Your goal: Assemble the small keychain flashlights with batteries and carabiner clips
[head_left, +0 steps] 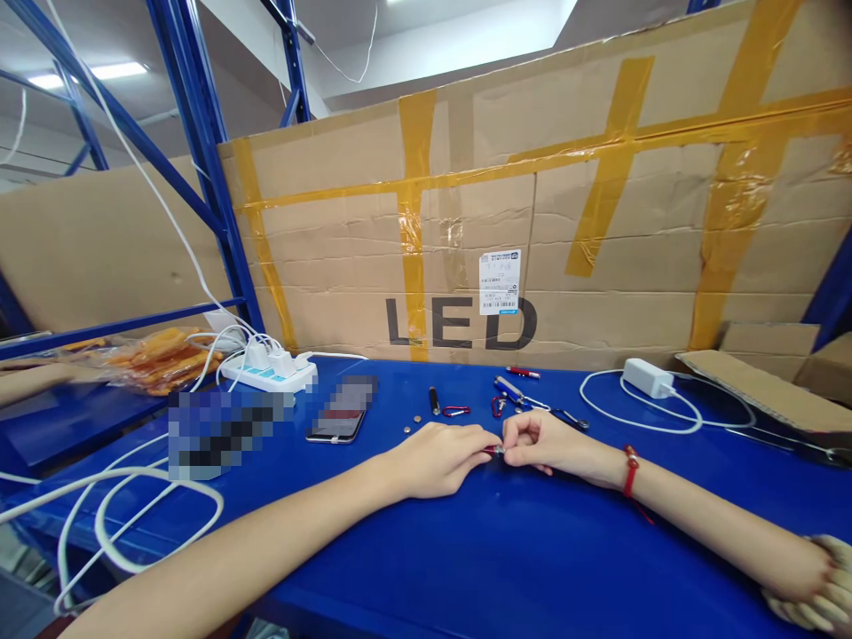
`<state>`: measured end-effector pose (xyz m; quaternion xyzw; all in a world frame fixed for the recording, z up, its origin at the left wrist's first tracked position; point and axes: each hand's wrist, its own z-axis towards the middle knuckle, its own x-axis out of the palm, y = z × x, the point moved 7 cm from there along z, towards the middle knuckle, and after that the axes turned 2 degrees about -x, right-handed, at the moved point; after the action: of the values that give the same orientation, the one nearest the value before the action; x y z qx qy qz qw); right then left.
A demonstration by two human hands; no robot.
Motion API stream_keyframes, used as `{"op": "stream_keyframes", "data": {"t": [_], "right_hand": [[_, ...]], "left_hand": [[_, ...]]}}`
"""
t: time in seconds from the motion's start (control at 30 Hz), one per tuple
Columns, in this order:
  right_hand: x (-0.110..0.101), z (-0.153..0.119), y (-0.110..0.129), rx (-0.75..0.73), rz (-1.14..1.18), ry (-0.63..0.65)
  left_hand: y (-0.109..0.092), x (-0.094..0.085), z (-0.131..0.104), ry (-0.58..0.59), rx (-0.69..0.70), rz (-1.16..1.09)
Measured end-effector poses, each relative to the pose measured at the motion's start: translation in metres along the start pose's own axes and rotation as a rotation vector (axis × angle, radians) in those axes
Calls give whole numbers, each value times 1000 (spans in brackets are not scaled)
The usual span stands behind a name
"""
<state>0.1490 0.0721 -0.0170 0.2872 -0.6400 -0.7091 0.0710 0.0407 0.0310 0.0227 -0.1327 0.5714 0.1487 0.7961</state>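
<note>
A person's two bare hands meet over a blue table [506,550], with a small red piece [491,451] between them. The left hand [436,459] has its fingers closed around the red end, so most of it is hidden. The right hand [540,438] has its thumb and pointing finger pinched close together at the shiny silver end. What the other right fingers touch, if anything, is too hard to tell. The red piece looks light, like something two fingertips could lift. It is likely hard and stiff, maybe metal, so a gentle squeeze should not bend it. Its smooth, shiny skin could be a bit slippery, and being so tiny it could pop out and roll off. The best place to hold it is probably the red body with one hand, and just the silver tip with the other. It does not look easy to break, but any thin bits at the tip may not like a hard twist. Near the hands lie two little round discs [417,418], a black tube [434,401] and a red clip [456,411]. A red stick [524,372] lies farther back, by the cardboard [333,266].
</note>
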Motion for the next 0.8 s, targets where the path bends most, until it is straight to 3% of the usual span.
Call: {"op": "stream_keyframes", "data": {"t": [0.47, 0.8], "right_hand": [[3, -1, 3, 21, 2, -7], [-1, 3, -8, 35, -71, -9]], "left_hand": [[1, 1, -1, -14, 6, 27], [-1, -1, -3, -46, 7, 43]]}}
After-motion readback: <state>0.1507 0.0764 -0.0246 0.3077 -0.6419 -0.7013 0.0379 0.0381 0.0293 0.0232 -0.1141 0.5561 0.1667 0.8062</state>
